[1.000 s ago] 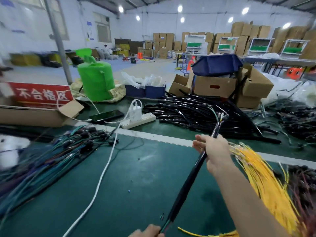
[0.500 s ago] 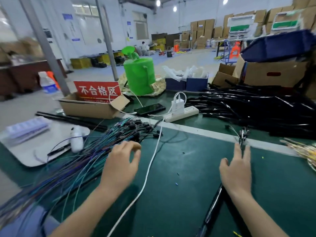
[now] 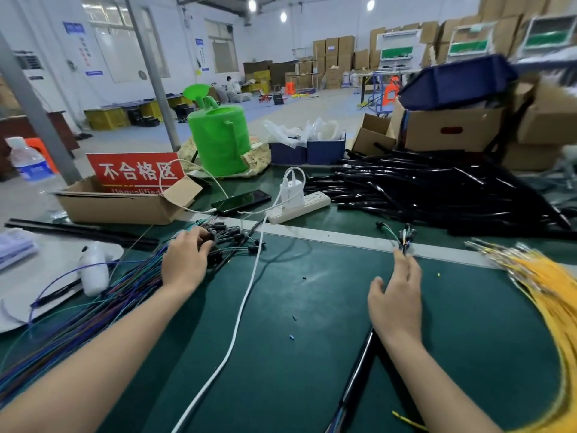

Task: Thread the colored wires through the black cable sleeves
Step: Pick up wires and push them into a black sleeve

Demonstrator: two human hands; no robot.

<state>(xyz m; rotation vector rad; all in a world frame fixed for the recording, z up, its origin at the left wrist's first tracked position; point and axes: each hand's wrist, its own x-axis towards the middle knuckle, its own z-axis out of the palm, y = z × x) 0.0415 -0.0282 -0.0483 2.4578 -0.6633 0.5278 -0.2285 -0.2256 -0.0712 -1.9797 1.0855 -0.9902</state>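
Note:
A bundle of colored wires (image 3: 93, 314), blue, green and dark, lies fanned across the left of the green mat, its black connector ends (image 3: 237, 239) pointing away from me. My left hand (image 3: 187, 264) reaches over those ends with its fingers curled around a few of them. A black cable sleeve (image 3: 359, 382) runs from the bottom edge up under my right hand (image 3: 395, 295), which lies flat on it with straight fingers. Wire ends with small connectors (image 3: 406, 235) stick out beyond the fingertips. A large pile of black sleeves (image 3: 437, 192) lies at the back right.
Yellow wires (image 3: 546, 292) spread along the right edge. A white power strip (image 3: 299, 207), a phone (image 3: 240, 201) and a white cable (image 3: 243, 307) cross the middle. At the back left are a cardboard box with a red sign (image 3: 134, 173), a green roll (image 3: 218, 139) and a white bottle (image 3: 93, 270).
My left hand has moved forward from above the bundle onto its connector ends and curled its fingers there. My right hand stays flat on the sleeve laid on the mat.

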